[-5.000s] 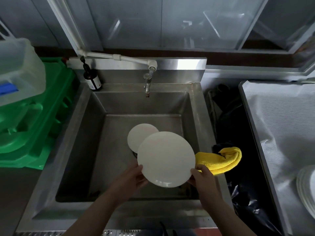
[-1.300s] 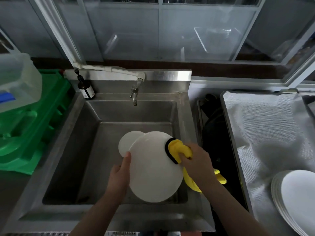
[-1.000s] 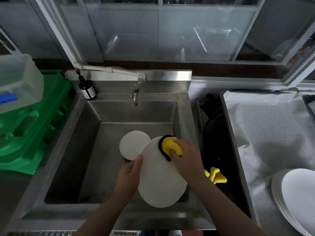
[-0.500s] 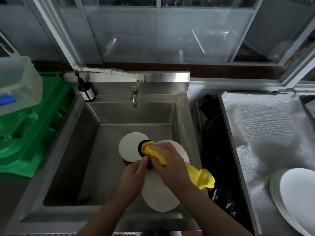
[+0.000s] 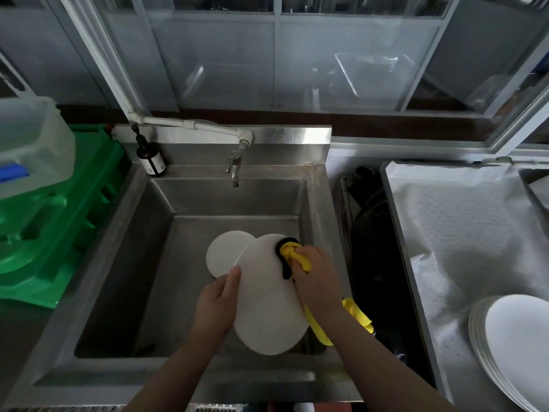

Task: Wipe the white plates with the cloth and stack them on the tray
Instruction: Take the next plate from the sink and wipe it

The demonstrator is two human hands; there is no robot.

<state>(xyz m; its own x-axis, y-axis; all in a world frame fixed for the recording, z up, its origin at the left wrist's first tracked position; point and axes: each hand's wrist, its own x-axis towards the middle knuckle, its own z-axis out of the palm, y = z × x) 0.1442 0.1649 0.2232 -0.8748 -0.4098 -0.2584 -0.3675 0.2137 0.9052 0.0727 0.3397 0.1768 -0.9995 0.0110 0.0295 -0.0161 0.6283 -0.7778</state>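
Two hands | left hand [image 5: 218, 304] grips plate [image 5: 267, 307] | right hand [image 5: 315, 278] presses cloth [image 5: 292, 252]

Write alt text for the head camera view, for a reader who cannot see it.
Over a steel sink, a left hand holds a white plate by its edge while a right hand rubs it with a yellow cloth. Another plate lies in the sink; wiped plates are stacked at right.

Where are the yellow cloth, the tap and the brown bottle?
yellow cloth [image 5: 292, 251]: head view, bunched part on the plate.
tap [image 5: 234, 171]: head view, its spout.
brown bottle [image 5: 151, 160]: head view, its label.
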